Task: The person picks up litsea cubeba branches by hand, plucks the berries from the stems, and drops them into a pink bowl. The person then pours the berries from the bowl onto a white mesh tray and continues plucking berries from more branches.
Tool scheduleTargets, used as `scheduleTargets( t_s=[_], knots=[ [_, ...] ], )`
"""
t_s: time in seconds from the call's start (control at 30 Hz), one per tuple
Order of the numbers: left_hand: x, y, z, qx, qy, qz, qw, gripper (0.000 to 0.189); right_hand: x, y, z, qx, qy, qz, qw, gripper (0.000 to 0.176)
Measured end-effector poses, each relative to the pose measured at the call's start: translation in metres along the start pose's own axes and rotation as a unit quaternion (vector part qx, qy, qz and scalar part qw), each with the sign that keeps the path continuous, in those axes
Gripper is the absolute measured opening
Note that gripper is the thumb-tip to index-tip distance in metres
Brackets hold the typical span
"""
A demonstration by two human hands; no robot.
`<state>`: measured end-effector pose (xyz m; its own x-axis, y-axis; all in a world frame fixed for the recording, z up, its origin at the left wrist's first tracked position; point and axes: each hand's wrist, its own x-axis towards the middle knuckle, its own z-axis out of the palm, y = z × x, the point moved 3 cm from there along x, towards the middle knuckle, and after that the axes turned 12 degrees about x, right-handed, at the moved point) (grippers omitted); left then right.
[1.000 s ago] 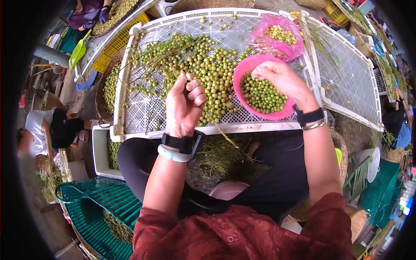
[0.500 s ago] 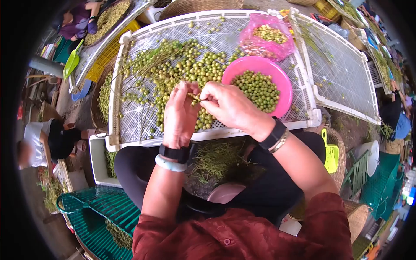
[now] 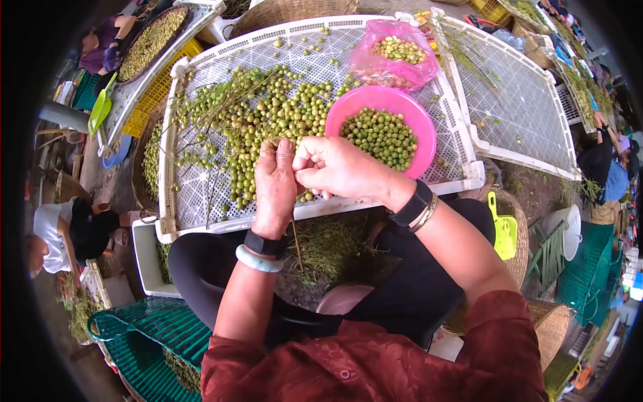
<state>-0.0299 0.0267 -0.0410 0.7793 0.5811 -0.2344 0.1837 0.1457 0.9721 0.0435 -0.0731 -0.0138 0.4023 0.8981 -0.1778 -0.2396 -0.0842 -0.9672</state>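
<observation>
My left hand is closed with the thumb pressed to the fingers, and a thin brown twig hangs below its palm. Touching it from the right, my right hand has its fingers curled into a pinch; what lies between them is hidden. Beyond both hands, small round green fruits are piled on a white mesh tray. On the tray's right part stands a pink bowl holding loose green fruits. Leafy fruit stems lie at the pile's left.
A pink plastic bag of paler fruits sits behind the bowl. To the right is another mesh tray with scattered stems. Stripped stems lie on the ground between my knees. A green basket stands at left; other people are at both sides.
The twig now hangs downward below my left hand, and my hands have come together slightly lower. The whole view has shifted a little, moving the tray and bowl leftward.
</observation>
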Motion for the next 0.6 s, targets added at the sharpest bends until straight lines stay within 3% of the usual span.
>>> scheduleTargets(
  t_s=[0.1,0.23,0.3,0.37,0.4,0.43,0.5,0.53,0.6],
  knots=[
    [0.003,-0.004,-0.004,0.014,0.039,0.012,0.999,0.018,-0.004,-0.008,-0.007,0.094,-0.058,0.071,0.991,0.002],
    [-0.006,0.005,-0.009,0.06,-0.033,0.02,0.997,0.019,-0.011,-0.022,-0.042,-0.064,-0.019,0.037,0.997,0.012],
    [-0.019,0.003,-0.002,0.152,-0.157,0.019,0.976,0.023,-0.014,-0.027,-0.082,-0.121,0.039,0.064,0.99,0.019],
    [-0.035,-0.018,0.009,0.288,-0.227,0.219,0.904,0.03,-0.014,-0.028,-0.113,-0.202,0.084,0.109,0.97,0.024],
    [-0.044,-0.023,0.013,0.353,-0.299,0.175,0.869,0.034,-0.015,-0.026,-0.124,-0.242,0.114,0.122,0.956,0.024],
    [-0.054,-0.029,0.016,0.413,-0.368,0.128,0.823,0.038,-0.012,-0.024,-0.137,-0.385,0.117,0.101,0.91,0.023],
    [-0.069,-0.057,0.026,0.489,-0.348,0.239,0.764,0.044,-0.005,-0.012,-0.159,-0.641,0.112,0.056,0.757,0.021],
    [-0.074,-0.066,0.029,0.518,-0.377,0.211,0.738,0.049,-0.005,-0.007,-0.165,-0.663,0.13,0.101,0.731,0.023],
    [-0.083,-0.083,0.029,0.581,-0.348,0.281,0.68,0.052,-0.004,0.017,-0.174,-0.655,0.207,-0.021,0.726,0.024]
  ],
)
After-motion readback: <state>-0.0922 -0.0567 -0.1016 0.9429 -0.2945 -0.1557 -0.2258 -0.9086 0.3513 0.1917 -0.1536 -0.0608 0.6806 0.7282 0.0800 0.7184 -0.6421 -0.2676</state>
